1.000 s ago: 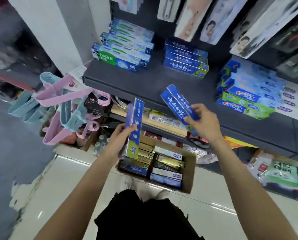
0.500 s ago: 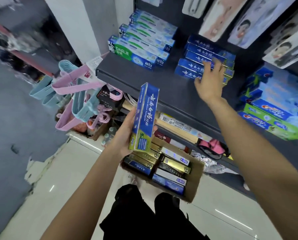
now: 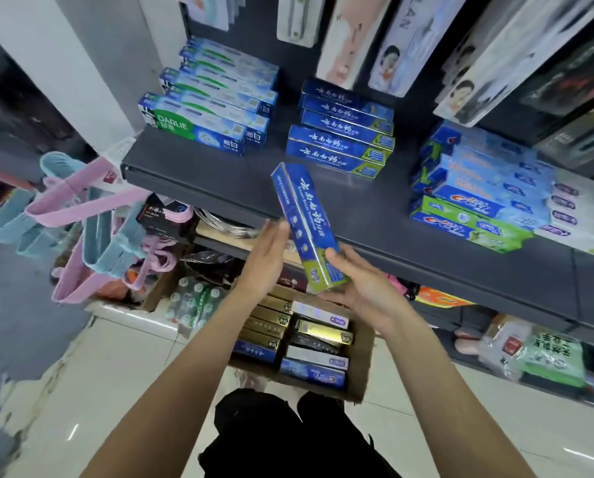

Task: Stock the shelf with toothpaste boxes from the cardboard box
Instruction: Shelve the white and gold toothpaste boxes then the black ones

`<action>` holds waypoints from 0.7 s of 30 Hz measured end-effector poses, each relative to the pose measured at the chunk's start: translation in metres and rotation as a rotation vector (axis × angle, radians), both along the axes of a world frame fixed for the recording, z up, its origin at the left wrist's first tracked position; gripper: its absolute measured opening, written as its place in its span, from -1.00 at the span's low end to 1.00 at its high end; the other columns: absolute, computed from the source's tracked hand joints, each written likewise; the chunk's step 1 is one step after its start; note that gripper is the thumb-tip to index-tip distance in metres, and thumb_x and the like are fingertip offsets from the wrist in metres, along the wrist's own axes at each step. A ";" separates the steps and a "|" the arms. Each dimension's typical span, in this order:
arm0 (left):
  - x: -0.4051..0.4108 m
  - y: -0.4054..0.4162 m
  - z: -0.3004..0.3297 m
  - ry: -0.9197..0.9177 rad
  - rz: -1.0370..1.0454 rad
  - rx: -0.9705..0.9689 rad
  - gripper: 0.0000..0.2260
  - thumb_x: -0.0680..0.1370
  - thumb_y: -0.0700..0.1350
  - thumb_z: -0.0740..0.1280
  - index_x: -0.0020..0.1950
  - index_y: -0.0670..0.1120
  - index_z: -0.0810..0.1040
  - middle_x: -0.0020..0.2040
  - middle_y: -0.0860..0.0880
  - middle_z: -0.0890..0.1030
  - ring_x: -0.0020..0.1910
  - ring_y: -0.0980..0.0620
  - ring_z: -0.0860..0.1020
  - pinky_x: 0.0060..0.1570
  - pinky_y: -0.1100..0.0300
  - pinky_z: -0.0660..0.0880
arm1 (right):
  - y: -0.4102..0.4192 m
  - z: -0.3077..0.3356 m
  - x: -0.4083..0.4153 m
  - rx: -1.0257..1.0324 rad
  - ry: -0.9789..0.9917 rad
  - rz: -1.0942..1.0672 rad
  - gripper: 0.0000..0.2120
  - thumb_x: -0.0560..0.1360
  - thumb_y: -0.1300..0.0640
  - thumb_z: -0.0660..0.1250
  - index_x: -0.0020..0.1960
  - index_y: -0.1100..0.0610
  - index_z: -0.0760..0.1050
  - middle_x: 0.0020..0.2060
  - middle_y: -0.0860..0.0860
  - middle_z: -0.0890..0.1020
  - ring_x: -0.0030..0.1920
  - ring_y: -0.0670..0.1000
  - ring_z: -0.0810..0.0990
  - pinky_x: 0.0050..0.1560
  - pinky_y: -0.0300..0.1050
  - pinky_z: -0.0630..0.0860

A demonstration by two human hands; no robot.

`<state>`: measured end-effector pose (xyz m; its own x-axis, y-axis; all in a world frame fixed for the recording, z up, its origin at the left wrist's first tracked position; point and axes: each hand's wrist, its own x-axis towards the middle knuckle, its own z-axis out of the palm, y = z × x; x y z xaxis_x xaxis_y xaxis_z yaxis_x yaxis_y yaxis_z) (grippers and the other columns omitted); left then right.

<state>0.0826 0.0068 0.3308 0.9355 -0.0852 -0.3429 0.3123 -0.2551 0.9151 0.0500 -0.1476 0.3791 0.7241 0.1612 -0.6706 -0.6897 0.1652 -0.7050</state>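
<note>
Blue toothpaste box (image 3: 304, 224) held tilted just in front of the shelf (image 3: 374, 215), right hand (image 3: 361, 286) cupping its green near end, left hand (image 3: 266, 255) flat against its side, steadying for the matching far stack (image 3: 343, 129).

Even, fairly bright indoor light; the glossy floor tiles (image 3: 461, 443) catch white streaks of glare right of the cardboard box (image 3: 361, 367). Strong wide-angle bending warps the shelf (image 3: 219, 188) above the box, and motion blur smears everything far left and right of it.
</note>
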 end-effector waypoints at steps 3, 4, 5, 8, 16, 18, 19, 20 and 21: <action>0.029 0.020 -0.027 -0.330 -0.180 0.622 -0.53 0.60 0.13 -0.01 0.44 0.00 0.36 0.51 -0.01 0.25 0.54 -0.02 0.04 0.46 -0.04 -0.20 | -0.037 0.006 0.026 -0.363 -0.165 0.135 -0.64 0.50 0.09 0.35 0.28 -0.03 0.40 0.09 0.01 0.60 -0.02 0.00 0.62 0.03 0.02 0.55; 0.037 0.028 -0.034 -0.359 -0.233 0.752 -0.53 0.59 0.14 0.04 0.46 0.02 0.32 0.52 0.00 0.21 0.54 -0.02 0.02 0.45 -0.08 -0.24 | -0.047 0.006 0.037 -0.546 -0.258 0.184 -0.60 0.50 0.10 0.37 0.30 -0.05 0.38 0.08 0.01 0.58 0.00 0.02 0.60 0.04 0.04 0.53; 0.043 0.034 -0.040 -0.361 -0.290 0.847 -0.53 0.59 0.12 0.09 0.48 0.03 0.27 0.54 0.01 0.18 0.54 -0.01 0.00 0.44 -0.11 -0.28 | -0.056 0.004 0.050 -0.719 -0.360 0.234 -0.57 0.49 0.11 0.39 0.32 -0.06 0.37 0.06 0.01 0.57 0.02 0.03 0.57 0.03 0.03 0.49; 0.049 0.042 -0.045 -0.363 -0.416 1.011 -0.46 0.58 0.09 0.17 0.53 0.05 0.12 0.56 0.03 0.09 0.54 0.02 -0.02 0.42 -0.16 -0.31 | -0.078 -0.009 0.090 -1.143 -0.617 0.428 -0.54 0.48 0.17 0.39 0.33 -0.01 0.36 0.09 0.07 0.53 0.05 0.09 0.49 0.03 -0.04 0.40; 0.050 0.042 -0.049 -0.384 -0.392 0.967 -0.45 0.56 0.05 0.21 0.53 0.02 0.15 0.55 0.02 0.11 0.54 0.01 0.01 0.46 -0.11 -0.18 | -0.079 -0.049 0.139 -1.558 -0.628 0.193 -0.66 0.49 0.18 0.30 0.26 0.17 0.44 0.26 0.18 0.40 0.27 0.24 0.32 0.31 0.05 0.30; 0.044 0.043 -0.047 -0.458 -0.273 0.806 -0.52 0.53 0.00 0.23 0.44 -0.06 0.34 0.45 -0.06 0.35 0.46 -0.08 0.26 0.45 -0.04 0.06 | -0.062 -0.053 0.121 -1.511 -0.667 0.119 -0.67 0.47 0.20 0.28 0.24 0.17 0.45 0.27 0.18 0.39 0.28 0.24 0.32 0.32 0.05 0.29; 0.039 0.044 -0.045 -0.504 -0.197 0.732 -0.57 0.51 -0.02 0.22 0.36 -0.10 0.43 0.33 -0.09 0.48 0.34 -0.12 0.40 0.37 -0.01 0.22 | -0.051 -0.055 0.106 -1.460 -0.718 0.085 -0.69 0.47 0.20 0.28 0.22 0.16 0.46 0.26 0.18 0.41 0.27 0.22 0.34 0.30 0.04 0.30; 0.030 0.046 -0.043 -0.540 -0.126 0.667 -0.62 0.49 -0.03 0.21 0.28 -0.12 0.48 0.20 -0.09 0.56 0.20 -0.12 0.49 0.24 0.03 0.34 | -0.038 -0.056 0.085 -1.412 -0.779 0.062 -0.71 0.47 0.21 0.28 0.20 0.16 0.47 0.23 0.16 0.43 0.25 0.20 0.36 0.28 0.00 0.31; 0.020 0.050 -0.043 -0.555 -0.071 0.609 -0.67 0.49 -0.05 0.22 0.22 -0.12 0.51 0.09 -0.07 0.60 0.08 -0.09 0.52 0.10 0.07 0.41 | -0.025 -0.058 0.060 -1.366 -0.831 0.055 -0.73 0.48 0.22 0.28 0.18 0.16 0.49 0.20 0.14 0.47 0.23 0.16 0.38 0.25 -0.07 0.31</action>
<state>0.1022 0.0567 0.2876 0.9818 -0.0993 0.1617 -0.1799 -0.7584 0.6265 0.1103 -0.1729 0.3206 0.9586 -0.1645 0.2325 -0.0400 -0.8860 -0.4619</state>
